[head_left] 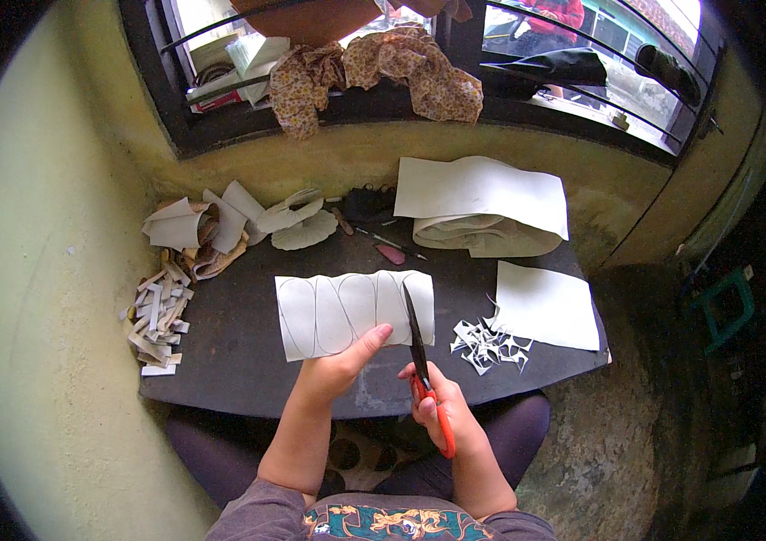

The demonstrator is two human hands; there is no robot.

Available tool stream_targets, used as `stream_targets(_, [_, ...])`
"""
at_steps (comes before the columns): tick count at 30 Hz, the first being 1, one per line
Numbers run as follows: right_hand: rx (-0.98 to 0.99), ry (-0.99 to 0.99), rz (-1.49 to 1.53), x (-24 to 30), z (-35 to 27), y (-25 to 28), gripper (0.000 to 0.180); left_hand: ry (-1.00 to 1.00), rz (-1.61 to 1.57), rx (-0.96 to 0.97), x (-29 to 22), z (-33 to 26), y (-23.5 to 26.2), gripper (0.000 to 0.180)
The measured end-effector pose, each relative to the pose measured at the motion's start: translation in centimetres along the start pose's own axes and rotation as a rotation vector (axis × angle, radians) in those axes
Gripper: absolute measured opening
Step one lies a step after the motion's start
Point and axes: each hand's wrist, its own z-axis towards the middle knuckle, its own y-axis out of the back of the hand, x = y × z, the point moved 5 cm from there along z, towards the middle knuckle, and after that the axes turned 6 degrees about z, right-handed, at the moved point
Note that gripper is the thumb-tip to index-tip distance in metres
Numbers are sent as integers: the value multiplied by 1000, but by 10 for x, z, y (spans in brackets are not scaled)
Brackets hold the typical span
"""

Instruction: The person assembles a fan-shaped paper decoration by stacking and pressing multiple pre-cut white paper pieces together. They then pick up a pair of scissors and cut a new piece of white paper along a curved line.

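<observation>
My left hand point(340, 362) pinches the near edge of a white sheet point(329, 311) marked with pencilled oval outlines, lying on the dark board point(239, 361). My right hand point(437, 406) grips red-handled scissors point(421, 361). Their dark blades point away from me, lying over the right part of the sheet. A heap of small jagged white offcuts point(488, 344) lies just right of the scissors.
A blank white sheet point(547, 307) lies at the right, a rolled white stack point(482, 209) behind it. Cut shapes point(297, 221), folded pieces point(194, 230) and strips point(156, 320) sit at the left. Patterned cloth point(374, 68) hangs over the window bars. A yellow wall point(31, 270) is at the left.
</observation>
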Motion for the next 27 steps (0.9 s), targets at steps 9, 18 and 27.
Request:
stream_targets(9, [0, 1, -115, 2, -1, 6, 59, 63, -106, 109, 10, 1, -3, 27])
stream_targets(18, [75, 24, -57, 0, 0, 3, 57, 109, -19, 144, 9, -3, -5, 21])
stream_targets(27, [91, 17, -64, -1, 0, 2, 60, 120, -68, 164, 10, -4, -5, 20])
